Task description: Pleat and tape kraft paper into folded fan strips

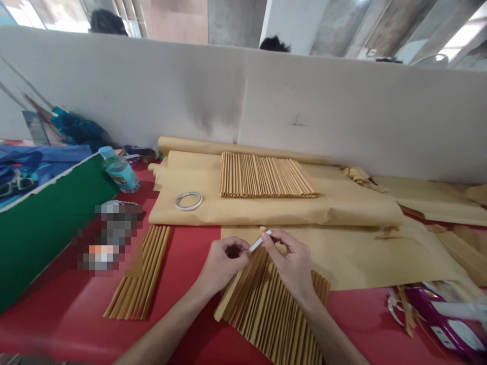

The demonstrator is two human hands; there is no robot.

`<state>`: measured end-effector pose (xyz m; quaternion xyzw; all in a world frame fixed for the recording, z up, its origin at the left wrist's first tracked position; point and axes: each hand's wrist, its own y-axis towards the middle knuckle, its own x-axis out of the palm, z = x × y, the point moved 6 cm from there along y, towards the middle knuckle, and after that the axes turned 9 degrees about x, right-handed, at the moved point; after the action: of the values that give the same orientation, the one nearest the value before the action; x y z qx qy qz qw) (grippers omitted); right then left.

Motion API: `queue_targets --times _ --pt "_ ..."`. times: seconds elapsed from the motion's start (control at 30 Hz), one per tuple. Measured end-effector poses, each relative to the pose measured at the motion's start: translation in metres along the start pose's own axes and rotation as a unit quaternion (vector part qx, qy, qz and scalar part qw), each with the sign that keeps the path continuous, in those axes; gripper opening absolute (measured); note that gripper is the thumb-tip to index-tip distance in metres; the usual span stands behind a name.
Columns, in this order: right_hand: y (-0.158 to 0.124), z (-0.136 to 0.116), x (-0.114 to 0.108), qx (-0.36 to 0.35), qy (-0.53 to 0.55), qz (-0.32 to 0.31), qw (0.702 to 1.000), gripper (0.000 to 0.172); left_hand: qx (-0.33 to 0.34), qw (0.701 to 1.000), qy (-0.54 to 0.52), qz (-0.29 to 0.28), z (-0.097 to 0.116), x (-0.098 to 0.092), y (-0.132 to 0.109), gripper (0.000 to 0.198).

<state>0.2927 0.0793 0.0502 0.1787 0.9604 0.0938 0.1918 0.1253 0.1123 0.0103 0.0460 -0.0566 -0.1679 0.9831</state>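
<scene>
A short white strip (258, 242), which looks like tape, is pinched between both hands at the top edge of a pleated brown paper sheet (279, 304). My left hand (224, 261) is closed on the strip's lower left end. My right hand (292, 261) grips its upper right end, and its fingers partly cover the paper's top edge. The pleats fan out below my hands toward the near table edge, partly hidden by my right forearm. Beyond my hands, a white tape roll (189, 208) lies flat on brown paper, left of another pleated sheet (266, 175).
A narrower pleated piece (139, 284) rests on the red table (190, 314) at left. Behind it are a green-sided box (57, 223) and a bottle (122, 172). Brown paper sheets (365, 258) spread rightward; a purple device (445, 319) sits near right. A pale partition (152, 91) stands behind.
</scene>
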Motion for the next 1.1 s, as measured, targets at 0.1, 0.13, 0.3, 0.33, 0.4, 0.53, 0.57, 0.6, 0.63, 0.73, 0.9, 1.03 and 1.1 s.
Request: queue_targets --times 0.1,0.13,0.3,0.33,0.4,0.53,0.57,0.6,0.63,0.73,0.9,1.03,1.1 --pt "0.0036 -0.004 -0.0013 -0.027 -0.011 -0.006 1.0 0.02 -0.014 1.0 -0.004 0.002 -0.0023 -0.0014 0.0004 0.014" --pt "0.0047 -0.0048 -0.001 -0.031 -0.011 -0.011 0.999 0.021 -0.019 1.0 -0.009 0.0 -0.0027 -0.0014 0.0004 0.015" --pt "0.0081 -0.0034 -0.0004 -0.03 -0.026 -0.017 0.999 0.023 -0.036 0.998 -0.042 -0.025 -0.0014 0.0016 -0.0002 0.022" --pt "0.0082 -0.0025 -0.0003 -0.029 -0.028 -0.016 0.999 0.024 -0.04 0.998 -0.047 -0.03 -0.0011 0.0021 -0.0004 0.024" --pt "0.0082 -0.0008 0.0001 -0.029 -0.032 -0.016 0.999 0.025 -0.046 0.997 -0.056 -0.04 -0.0008 0.0031 -0.0008 0.027" --pt "0.0081 -0.0001 0.0008 -0.031 -0.034 -0.015 0.999 0.025 -0.049 0.995 -0.078 -0.048 -0.0014 0.0034 -0.0011 0.03" --pt "0.008 -0.0005 0.0007 -0.032 -0.034 -0.013 0.999 0.024 -0.049 0.994 -0.083 -0.049 -0.0019 0.0034 -0.0012 0.031" --pt "0.008 -0.0011 0.0006 -0.033 -0.035 -0.011 0.999 0.024 -0.05 0.994 -0.087 -0.051 -0.0025 0.0035 -0.0013 0.032" --pt "0.008 -0.0016 0.0005 -0.035 -0.035 -0.009 0.999 0.023 -0.05 0.993 -0.092 -0.053 -0.0032 0.0038 -0.0014 0.034" --pt "0.0081 -0.0028 0.0004 -0.04 -0.034 -0.005 0.999 0.02 -0.051 0.992 -0.099 -0.064 -0.0048 0.0046 -0.002 0.037" --pt "0.0084 -0.0018 0.0011 -0.039 -0.022 -0.009 0.999 0.016 -0.054 0.991 -0.095 -0.073 -0.0067 0.0048 -0.0025 0.039" --pt "0.0077 -0.0017 0.0018 -0.04 -0.017 -0.012 0.999 0.015 -0.056 0.99 -0.108 -0.077 -0.0049 0.0055 -0.0025 0.038" --pt "0.0072 -0.0017 0.002 -0.041 -0.015 -0.011 0.999 0.015 -0.056 0.989 -0.115 -0.077 -0.0025 0.006 -0.0028 0.038"
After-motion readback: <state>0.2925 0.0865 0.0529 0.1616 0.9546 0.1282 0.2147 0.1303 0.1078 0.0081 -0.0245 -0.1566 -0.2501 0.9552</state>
